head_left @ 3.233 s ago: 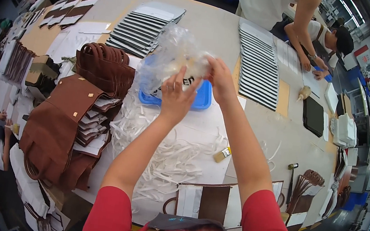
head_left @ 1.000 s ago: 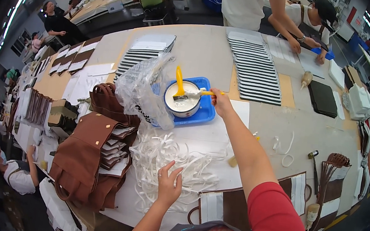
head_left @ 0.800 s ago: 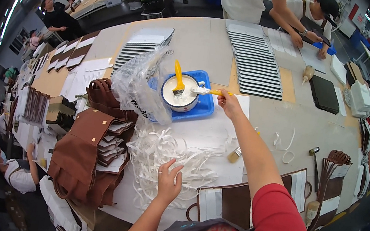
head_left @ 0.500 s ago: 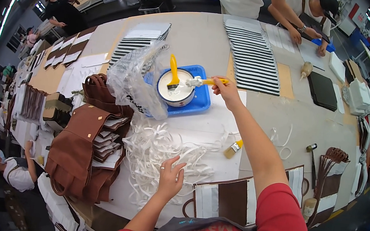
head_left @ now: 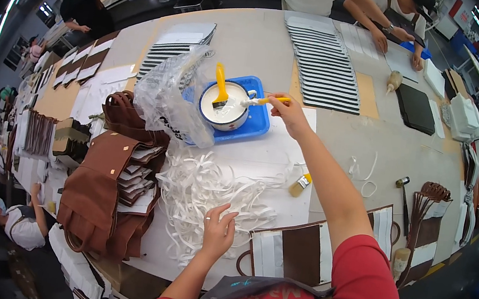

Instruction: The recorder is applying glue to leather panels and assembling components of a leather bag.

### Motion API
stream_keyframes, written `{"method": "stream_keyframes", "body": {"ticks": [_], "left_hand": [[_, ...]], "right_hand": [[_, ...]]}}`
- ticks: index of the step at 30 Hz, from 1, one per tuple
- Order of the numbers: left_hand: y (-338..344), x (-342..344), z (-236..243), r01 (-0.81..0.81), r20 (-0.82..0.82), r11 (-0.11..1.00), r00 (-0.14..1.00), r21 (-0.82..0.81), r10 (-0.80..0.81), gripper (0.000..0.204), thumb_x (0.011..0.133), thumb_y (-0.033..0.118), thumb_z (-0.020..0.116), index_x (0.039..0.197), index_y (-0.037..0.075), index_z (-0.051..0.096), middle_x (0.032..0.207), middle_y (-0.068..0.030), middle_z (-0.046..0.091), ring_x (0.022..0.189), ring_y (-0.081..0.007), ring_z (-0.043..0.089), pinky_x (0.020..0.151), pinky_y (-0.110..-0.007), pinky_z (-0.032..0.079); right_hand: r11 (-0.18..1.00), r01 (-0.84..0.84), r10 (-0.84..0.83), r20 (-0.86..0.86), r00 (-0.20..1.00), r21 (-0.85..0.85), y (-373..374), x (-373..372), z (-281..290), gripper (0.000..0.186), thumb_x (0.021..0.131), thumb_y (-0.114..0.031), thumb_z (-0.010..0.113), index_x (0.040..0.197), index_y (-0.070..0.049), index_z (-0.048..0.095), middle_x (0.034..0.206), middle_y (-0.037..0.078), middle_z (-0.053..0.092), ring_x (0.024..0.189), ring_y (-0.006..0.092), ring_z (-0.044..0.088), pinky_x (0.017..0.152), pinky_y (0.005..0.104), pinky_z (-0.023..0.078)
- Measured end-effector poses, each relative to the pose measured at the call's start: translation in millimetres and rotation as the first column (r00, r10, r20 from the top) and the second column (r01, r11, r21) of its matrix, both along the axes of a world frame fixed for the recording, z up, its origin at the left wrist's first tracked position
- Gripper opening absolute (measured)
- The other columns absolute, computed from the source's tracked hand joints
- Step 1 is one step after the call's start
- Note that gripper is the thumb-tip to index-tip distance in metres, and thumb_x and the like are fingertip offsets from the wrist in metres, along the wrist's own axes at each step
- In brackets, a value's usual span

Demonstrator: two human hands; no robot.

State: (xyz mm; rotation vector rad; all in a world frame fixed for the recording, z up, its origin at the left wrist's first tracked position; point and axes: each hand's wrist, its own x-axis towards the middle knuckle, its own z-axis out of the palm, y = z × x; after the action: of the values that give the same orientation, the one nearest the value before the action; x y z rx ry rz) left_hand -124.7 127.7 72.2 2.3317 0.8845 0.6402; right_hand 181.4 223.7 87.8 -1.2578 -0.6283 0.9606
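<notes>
My right hand (head_left: 289, 117) is closed around the yellow handle of a brush (head_left: 272, 100). White paste coats its bristles, which are at the right rim of a white pot (head_left: 222, 124) with a dark edge. More white paste fills the pot, and a second yellow-handled brush (head_left: 220, 81) stands tilted in it. Beneath the pot is a blue tray (head_left: 260, 123). My left hand (head_left: 218, 232) is open and holds nothing, fingers slightly curled, over a tangled heap of white strips (head_left: 186, 194). Brown and white bag panels (head_left: 301, 256) lie close to my body.
Crumpled clear plastic (head_left: 169, 90) leans against the tray. Brown bags (head_left: 98, 183) are piled at left. A third brush (head_left: 301, 184) lies right of the strips, a hammer (head_left: 405, 200) farther right. Striped pieces (head_left: 324, 64) are stacked at the back, near a co-worker's hands (head_left: 397, 37).
The brush in my right hand has turned, so its coated head looks narrower at the pot's rim. My left hand stays nearly still. The whole view has shifted slightly.
</notes>
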Motion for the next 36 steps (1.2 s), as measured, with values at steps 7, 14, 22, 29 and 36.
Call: {"method": "stream_keyframes", "body": {"ticks": [7, 14, 22, 29, 36], "left_hand": [[-4, -7, 4, 0.018, -0.004, 1.000, 1.000, -0.002, -0.018, 0.020, 0.069, 0.002, 0.054, 0.089, 0.007, 0.058, 0.104, -0.0093, 0.048, 0.097, -0.0274, 0.043, 0.083, -0.036, 0.032], [-17, -6, -1, 0.037, -0.011, 0.999, 0.999, -0.028, -0.038, 0.021, 0.069, 0.002, 0.054, 0.089, 0.008, 0.058, 0.103, -0.0094, 0.048, 0.097, -0.0274, 0.044, 0.083, -0.036, 0.032], [-17, -13, 3, 0.042, -0.014, 0.999, 0.999, 0.006, -0.042, 0.022, 0.069, 0.002, 0.054, 0.089, 0.007, 0.058, 0.103, -0.0093, 0.049, 0.096, -0.0269, 0.044, 0.082, -0.036, 0.033], [-31, -15, -1, 0.063, 0.009, 0.998, 0.998, -0.028, -0.063, 0.022, 0.068, 0.001, 0.054, 0.089, 0.007, 0.057, 0.101, -0.0089, 0.050, 0.094, -0.0270, 0.045, 0.081, -0.036, 0.033], [-41, -18, 1, 0.124, 0.003, 0.991, 0.992, -0.056, -0.124, 0.021, 0.069, 0.002, 0.053, 0.089, 0.007, 0.056, 0.099, -0.0099, 0.051, 0.091, -0.0274, 0.046, 0.079, -0.036, 0.034]], "right_hand": [[0.983, 0.138, -0.131, 0.062, 0.989, -0.120, -16, -8, -19, 0.019, 0.077, -0.019, 0.057, 0.087, -0.003, 0.058, 0.071, 0.002, 0.052, 0.059, 0.0077, 0.047, 0.056, 0.0192, 0.041], [0.992, 0.125, -0.122, 0.427, 0.896, 0.022, -15, -13, -5, 0.019, 0.077, -0.016, 0.055, 0.092, -0.005, 0.059, 0.079, 0.006, 0.053, 0.066, 0.0135, 0.051, 0.062, 0.0224, 0.042], [0.999, 0.016, 0.009, 0.701, 0.713, -0.029, -34, -17, -11, 0.019, 0.077, -0.012, 0.056, 0.095, -0.007, 0.059, 0.080, 0.008, 0.049, 0.072, 0.0181, 0.051, 0.065, 0.0245, 0.041], [0.989, -0.080, -0.037, 0.720, 0.693, 0.128, -26, -26, 2, 0.017, 0.076, -0.007, 0.055, 0.093, -0.006, 0.059, 0.081, 0.008, 0.048, 0.072, 0.0203, 0.051, 0.064, 0.0266, 0.041], [0.996, -0.060, -0.006, 0.761, 0.649, 0.060, -37, -25, -17, 0.018, 0.077, -0.009, 0.054, 0.094, -0.006, 0.058, 0.082, 0.010, 0.048, 0.073, 0.0207, 0.051, 0.065, 0.0277, 0.041]]}}
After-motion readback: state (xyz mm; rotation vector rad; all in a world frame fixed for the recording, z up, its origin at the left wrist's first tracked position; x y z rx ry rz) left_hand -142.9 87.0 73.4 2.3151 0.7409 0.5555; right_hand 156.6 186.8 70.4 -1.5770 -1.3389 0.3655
